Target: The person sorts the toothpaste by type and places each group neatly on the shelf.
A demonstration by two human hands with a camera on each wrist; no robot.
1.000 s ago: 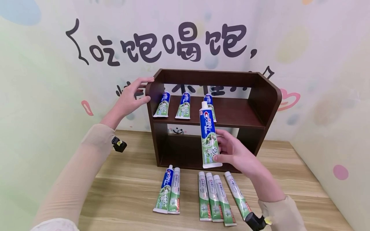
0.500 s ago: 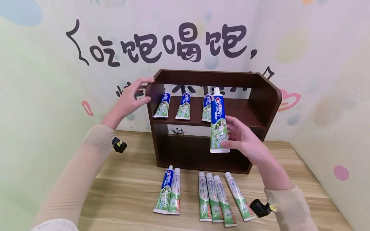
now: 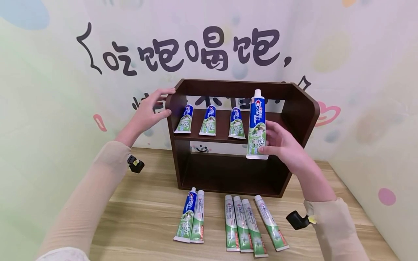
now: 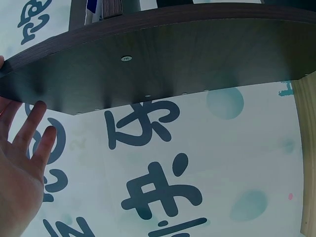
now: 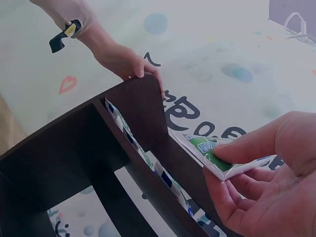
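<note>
My right hand [image 3: 284, 145] holds a blue-and-green toothpaste tube [image 3: 257, 127] by its lower part, cap up, in front of the upper shelf's right half. In the right wrist view, thumb and fingers pinch the tube's flat end [image 5: 210, 153]. My left hand [image 3: 148, 112] grips the upper left corner of a dark brown two-tier rack [image 3: 176, 145], thumb at the front edge and fingers at the top. Three matching tubes lean in a row on the upper shelf: a left one [image 3: 184, 119], a middle one [image 3: 208, 121] and a right one [image 3: 236, 123].
On the wooden table [image 3: 140, 203] before the rack lie another blue-and-green tube [image 3: 187, 217] overlapping a white-and-green tube [image 3: 198, 217], and several more white-and-green tubes [image 3: 231, 224] to the right. A printed wall [image 3: 130, 21] stands close behind the rack.
My right hand has carried its toothpaste tube up and to the right, uncovering the right tube on the upper shelf. My left hand has stayed at the rack's corner.
</note>
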